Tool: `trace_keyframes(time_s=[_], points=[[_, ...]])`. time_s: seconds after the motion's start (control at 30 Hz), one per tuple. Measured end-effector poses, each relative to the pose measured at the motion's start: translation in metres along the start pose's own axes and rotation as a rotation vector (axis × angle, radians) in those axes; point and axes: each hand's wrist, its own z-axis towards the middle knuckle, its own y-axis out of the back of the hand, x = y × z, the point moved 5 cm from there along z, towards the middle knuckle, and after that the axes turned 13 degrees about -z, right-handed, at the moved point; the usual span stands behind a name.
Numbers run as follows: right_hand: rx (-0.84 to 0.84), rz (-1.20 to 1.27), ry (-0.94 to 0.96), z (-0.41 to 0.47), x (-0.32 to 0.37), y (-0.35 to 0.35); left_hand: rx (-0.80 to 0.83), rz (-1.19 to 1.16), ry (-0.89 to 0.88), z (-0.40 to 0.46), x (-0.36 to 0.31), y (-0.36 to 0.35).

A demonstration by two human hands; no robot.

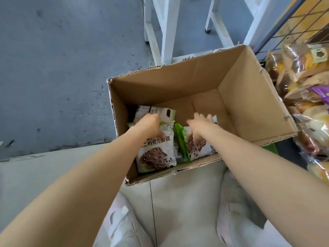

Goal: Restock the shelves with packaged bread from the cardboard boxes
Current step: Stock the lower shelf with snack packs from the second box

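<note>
Reaching into open brown corrugated cardboard box (pixel 249 107), near-left corner: left hand (pixel 151 125) curling round glossy white-green chocolate-bread packet (pixel 156 154); right hand (pixel 199 125), fingers spread, pressing second crinkly packet (pixel 197 148).

My left hand (pixel 151 124) covers the top of one bread packet (pixel 156 154), so I cannot read its whole label. My right hand (pixel 198 124) hides much of the second packet (pixel 201 148). The shelf bread (pixel 306 82) runs off the right edge. The white frame (pixel 167 29) is cut off at the top.
</note>
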Motion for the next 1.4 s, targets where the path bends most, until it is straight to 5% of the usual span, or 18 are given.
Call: trace_keyframes(time_s=[0.17,0.43,0.6,0.73,0.87,1.03,1.23,1.4], points=[[-0.091,0.063,-0.072,-0.017,-0.015,0.001,-0.007,0.062,-0.072,-0.022,-0.009,0.007],[-0.726,1.344,-0.285,-0.154,-0.088,0.051,-0.459,0.055,-0.230,-0.118,-0.066,0.070],[-1.088,1.563,-0.256,-0.304,-0.111,0.096,-0.639,-0.094,-0.377,-0.215,-0.131,0.129],[-1.119,1.655,-0.282,-0.395,-0.129,0.096,-0.724,-0.270,-0.526,-0.290,-0.189,0.158],[-1.119,1.655,-0.414,-0.464,-0.151,0.076,-0.690,-0.241,-0.664,-0.341,-0.247,0.158],[-1.291,1.296,-0.562,-0.542,-0.183,0.064,-0.634,-0.078,-0.747,-0.378,-0.305,0.135],[-0.906,0.336,-1.005,-0.598,-0.206,0.039,-0.523,0.120,-0.884,-0.401,-0.362,0.095],[-0.702,0.207,-1.132,-0.589,-0.229,0.005,-0.490,0.044,-0.973,-0.412,-0.395,0.071]])
